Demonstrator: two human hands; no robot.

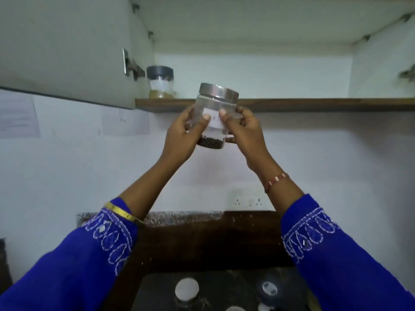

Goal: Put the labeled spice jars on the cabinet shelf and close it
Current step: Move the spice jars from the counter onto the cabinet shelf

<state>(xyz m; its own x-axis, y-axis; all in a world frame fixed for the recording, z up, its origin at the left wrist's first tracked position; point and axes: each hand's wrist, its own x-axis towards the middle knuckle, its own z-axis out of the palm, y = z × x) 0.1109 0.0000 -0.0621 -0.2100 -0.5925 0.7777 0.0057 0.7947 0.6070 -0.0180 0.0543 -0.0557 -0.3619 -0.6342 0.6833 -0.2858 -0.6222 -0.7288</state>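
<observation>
A: Between my hands, left (183,133) and right (243,129) both clamped on it: steel-lidded jar (213,117), just below the shelf (292,104).

B: Progress?

A: One grey-lidded jar (160,81) shelved up-left; more jars (186,290) on the bench (202,243) below; door (65,48) open.

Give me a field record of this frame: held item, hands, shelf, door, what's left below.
held item: clear jar with steel lid, white label, dark spice at the bottom
left hand: grip on the jar's left side, thumb on the label
right hand: grip on the jar's right side
jar position: in the air just in front of the shelf edge, not yet on it
on shelf: one grey-lidded jar at the far left
cabinet door: open
below: more jar lids on the counter, count unclear
</observation>
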